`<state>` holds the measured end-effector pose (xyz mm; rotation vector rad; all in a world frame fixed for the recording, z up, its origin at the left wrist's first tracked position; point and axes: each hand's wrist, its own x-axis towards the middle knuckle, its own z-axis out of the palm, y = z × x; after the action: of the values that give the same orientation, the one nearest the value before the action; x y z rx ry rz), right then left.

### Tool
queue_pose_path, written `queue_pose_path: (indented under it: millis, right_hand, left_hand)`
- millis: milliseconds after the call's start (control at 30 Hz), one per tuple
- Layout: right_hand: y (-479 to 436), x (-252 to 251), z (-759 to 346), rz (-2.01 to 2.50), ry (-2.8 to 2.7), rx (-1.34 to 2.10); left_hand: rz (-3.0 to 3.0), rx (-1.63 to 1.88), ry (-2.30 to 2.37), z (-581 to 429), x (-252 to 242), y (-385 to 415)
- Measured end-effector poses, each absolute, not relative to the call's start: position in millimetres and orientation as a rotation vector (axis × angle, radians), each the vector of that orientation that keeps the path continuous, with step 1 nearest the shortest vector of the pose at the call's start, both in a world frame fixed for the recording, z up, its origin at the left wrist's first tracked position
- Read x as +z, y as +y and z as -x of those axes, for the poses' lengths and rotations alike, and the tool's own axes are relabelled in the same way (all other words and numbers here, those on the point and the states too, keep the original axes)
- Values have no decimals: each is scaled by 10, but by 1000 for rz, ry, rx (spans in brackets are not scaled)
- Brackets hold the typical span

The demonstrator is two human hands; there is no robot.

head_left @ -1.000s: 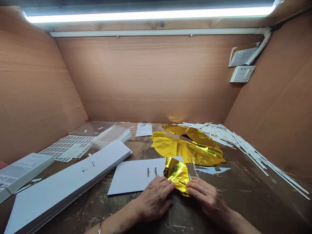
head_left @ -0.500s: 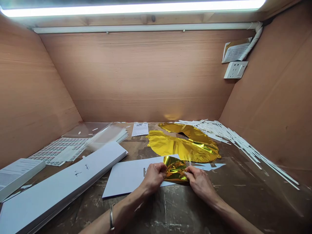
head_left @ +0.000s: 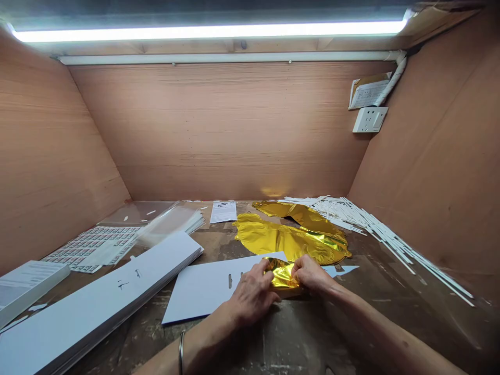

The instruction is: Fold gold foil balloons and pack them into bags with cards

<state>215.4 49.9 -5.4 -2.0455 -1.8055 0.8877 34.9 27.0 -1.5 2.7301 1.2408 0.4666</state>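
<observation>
The right hand [head_left: 310, 272] pinches the folded gold foil [head_left: 284, 275] between thumb and fingers; the left hand [head_left: 254, 290] touches its left side, its grip impossible to tell. The foil overlaps the right end of a slotted white card [head_left: 199, 289]. Flat gold foil balloons [head_left: 283, 237] lie toward the surface's [head_left: 375, 317] back edge.
</observation>
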Motion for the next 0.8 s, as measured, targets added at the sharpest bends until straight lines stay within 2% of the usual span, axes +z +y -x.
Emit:
queue_pose_path:
  millis: [133, 267, 433, 633, 700, 800]
  right_hand:
    - [580, -82, -2181, 2064, -1773, 1027]
    - [555, 33, -2206, 2063, -1838, 973]
    - [245, 271, -2221, 1902, -1984, 526]
    - [-101, 39, -2164, 1271, -2337, -450]
    - [-115, 4, -2136, 1211, -2344, -498]
    - [-49, 189, -2068, 1283, -2321, -282]
  left_hand:
    - [-3264, 373, 1097, -347, -113, 206]
    - [-3405, 410, 1078, -388, -185, 285]
    - [-3368, 407, 1089, -400, -110, 389]
    - [-3353, 312, 982, -340, 116, 348]
    - [-3310, 253, 949, -290, 270, 346]
    - [-3150, 178, 998, -204, 581, 389]
